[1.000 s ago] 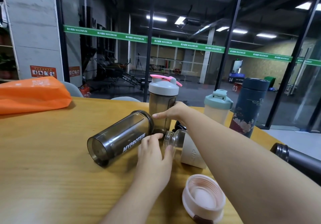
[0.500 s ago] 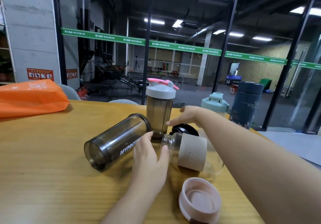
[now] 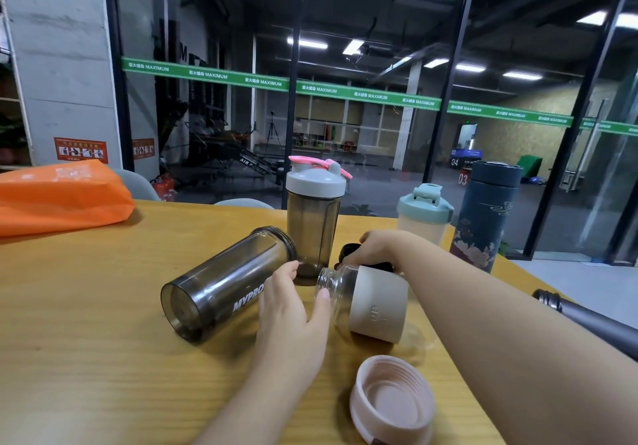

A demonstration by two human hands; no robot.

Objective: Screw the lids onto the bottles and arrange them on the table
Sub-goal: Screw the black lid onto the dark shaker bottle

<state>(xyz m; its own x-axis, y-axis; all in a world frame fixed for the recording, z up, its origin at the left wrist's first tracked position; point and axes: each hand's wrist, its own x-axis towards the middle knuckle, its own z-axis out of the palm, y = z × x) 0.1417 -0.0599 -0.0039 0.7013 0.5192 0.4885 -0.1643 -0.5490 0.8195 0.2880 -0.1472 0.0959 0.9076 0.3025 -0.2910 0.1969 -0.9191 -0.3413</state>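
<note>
A smoky dark shaker bottle (image 3: 224,286) lies lidless on its side on the wooden table (image 3: 86,358). Beside it a clear glass bottle with a beige sleeve (image 3: 378,303) also lies lidless, mouth to the left. My left hand (image 3: 290,310) rests between them, fingertips against the shaker and thumb touching the glass bottle's neck. My right hand (image 3: 373,244) reaches over the glass bottle, its fingers curled down on a black lid (image 3: 348,249) behind it. A pink lid (image 3: 393,399) lies upside down near the front edge.
Upright at the back stand a smoky shaker with grey-pink lid (image 3: 314,210), a teal-lidded bottle (image 3: 424,213) and a dark blue flask (image 3: 483,217). A dark grey bottle (image 3: 587,320) lies at the right edge. An orange bag (image 3: 58,196) sits far left.
My right hand has left the upright shaker and dropped behind the glass bottle onto the black lid. My left hand has stayed between the two lying bottles.
</note>
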